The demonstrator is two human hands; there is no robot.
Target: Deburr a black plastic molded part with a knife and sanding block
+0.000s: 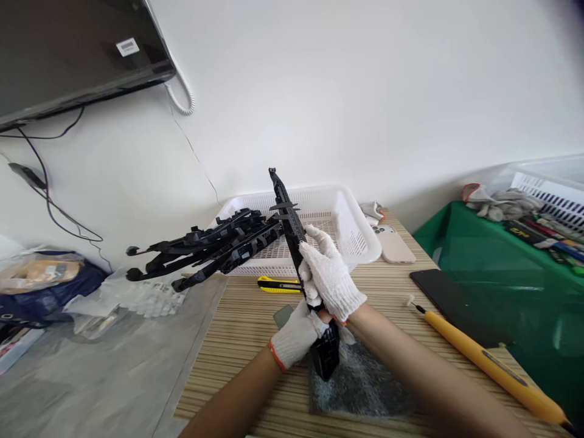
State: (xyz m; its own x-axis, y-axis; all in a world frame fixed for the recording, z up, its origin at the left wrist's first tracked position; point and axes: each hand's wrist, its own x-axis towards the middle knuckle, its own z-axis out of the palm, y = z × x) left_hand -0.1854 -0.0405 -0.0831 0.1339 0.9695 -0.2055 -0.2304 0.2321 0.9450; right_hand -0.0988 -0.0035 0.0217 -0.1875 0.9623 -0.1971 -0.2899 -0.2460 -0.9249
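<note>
Head view: both grips on one long black strip

Widest of all is the wood-striped table point(241, 347) in front of me. On its far side sits a white plastic basket point(358, 222), and a bundle of black parts point(228, 234) lies in it, jutting well out over its left side. Nearer me, a dark, glossy sheet point(360, 386) is spread on the table.

Between basket and sheet I have the long black strip point(292, 231) up at a tilt, its far tip over the basket, its lower end above the sheet. I judge the step in hand to be handling this one piece along its length; the next move calls for keeping it steady and clear of the bundle.

To my right lie an orange-handled tool point(483, 353) and a dark flat slab point(442, 298). My gloved right grip point(326, 277) is closed about the strip's middle; my gloved left grip point(296, 337) holds it lower down, some fingers hidden. Smaller yet are a pale phone point(396, 244) by the basket and, smallest, a yellow cutter point(278, 285) just left of the strip
</note>
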